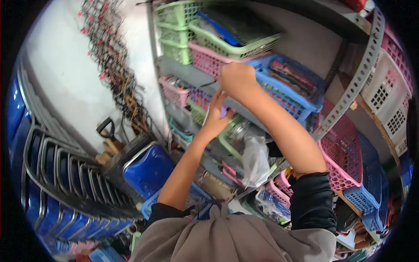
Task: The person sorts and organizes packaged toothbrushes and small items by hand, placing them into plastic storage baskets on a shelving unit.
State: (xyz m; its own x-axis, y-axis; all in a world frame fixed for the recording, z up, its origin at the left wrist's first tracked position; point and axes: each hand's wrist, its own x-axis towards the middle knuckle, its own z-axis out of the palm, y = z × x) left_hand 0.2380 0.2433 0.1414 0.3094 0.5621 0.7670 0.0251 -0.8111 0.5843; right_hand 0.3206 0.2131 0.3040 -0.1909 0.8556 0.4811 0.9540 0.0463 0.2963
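My right hand (238,78) is raised in front of the upper shelf, its fingers curled closed beside the pink basket (205,60) and the blue basket (283,94). Whatever its fingers hold is too small to name; a thin dark strip shows just left of it. Just below and to the left is my left hand (217,114), its fingers bent around a small purple and white item (223,110). That item is partly hidden by the fingers. The two hands are close together.
Green baskets (176,43) are stacked at the upper left of the shelf. A white plastic bag (255,161) hangs below my hands. Pink baskets (340,153) and a perforated metal post (358,83) stand at the right. Blue folding chairs (65,192) fill the left.
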